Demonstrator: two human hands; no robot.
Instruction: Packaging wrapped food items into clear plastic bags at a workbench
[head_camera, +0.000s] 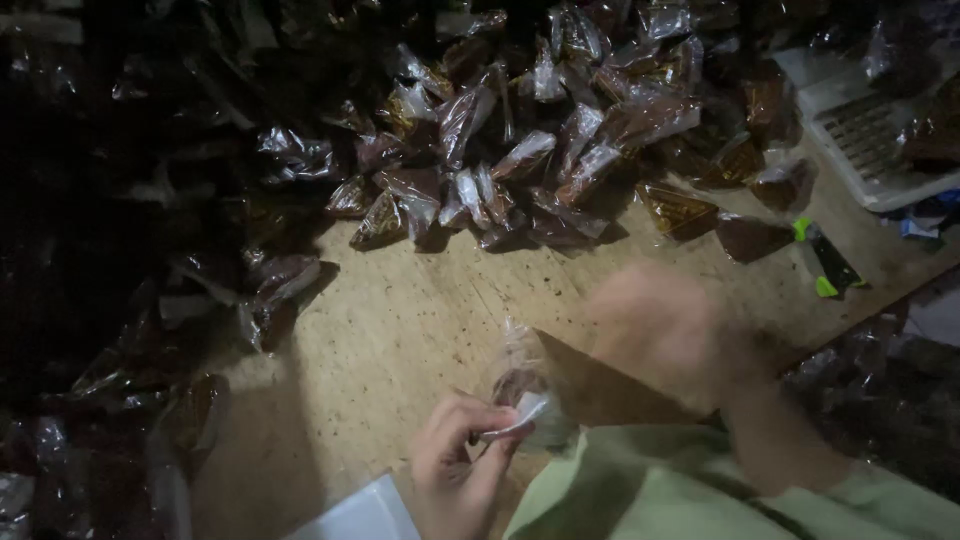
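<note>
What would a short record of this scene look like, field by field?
Surface: wooden board
Left hand: pinches a small clear packet with dark filling
Right hand: raised above the board, blurred; grip unclear
Pile: many filled clear packets heaped at the far side
Right edge: white scale, green-capped tool
Sleeves: light green

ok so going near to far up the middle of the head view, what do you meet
white tray corner → left hand pinching a small clear bag → bare wooden board → heap of filled clear bags
</note>
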